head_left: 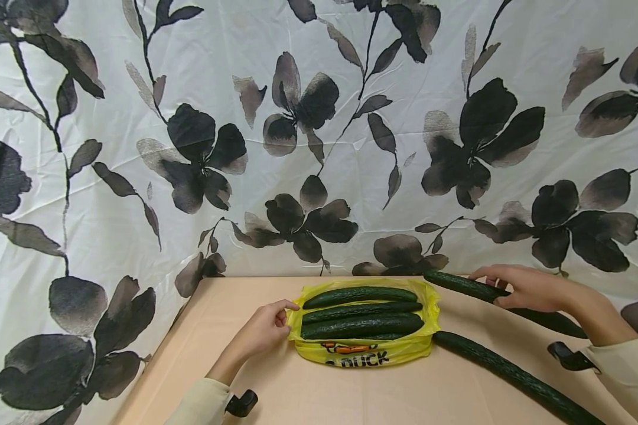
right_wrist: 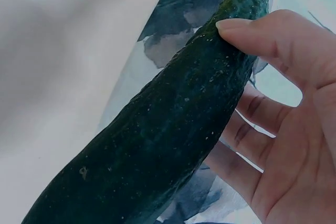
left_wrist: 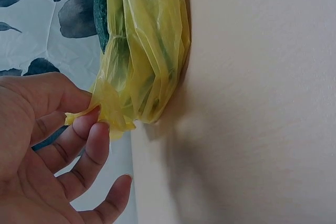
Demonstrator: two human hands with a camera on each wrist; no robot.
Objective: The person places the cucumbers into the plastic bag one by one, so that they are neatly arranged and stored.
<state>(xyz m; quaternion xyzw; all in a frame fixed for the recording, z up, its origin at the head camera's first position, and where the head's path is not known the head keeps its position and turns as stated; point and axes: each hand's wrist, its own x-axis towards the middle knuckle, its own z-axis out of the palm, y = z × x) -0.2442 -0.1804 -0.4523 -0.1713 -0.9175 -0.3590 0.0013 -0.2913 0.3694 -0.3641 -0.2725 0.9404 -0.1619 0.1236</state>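
Note:
A yellow plastic bag [head_left: 356,357] lies on the table with several dark green cucumbers [head_left: 361,326] side by side in its wide mouth. At the bag's left end my left hand [head_left: 263,327] pinches its edge; the left wrist view shows the gathered plastic [left_wrist: 113,106] between thumb and fingers. My right hand [head_left: 534,287] grips a long cucumber [right_wrist: 157,114] around its middle, thumb on one side and fingers on the other. That cucumber slants, its far tip close to the bag's upper right corner. Another long cucumber [head_left: 510,366] lies on the table, one end by the bag's right side.
The light tan table [head_left: 191,354] reaches back to a white cloth [head_left: 372,177] with dark flower prints, hanging behind and along the left. Dark cameras [head_left: 241,404] are strapped to both wrists, over cream sleeves [head_left: 624,369].

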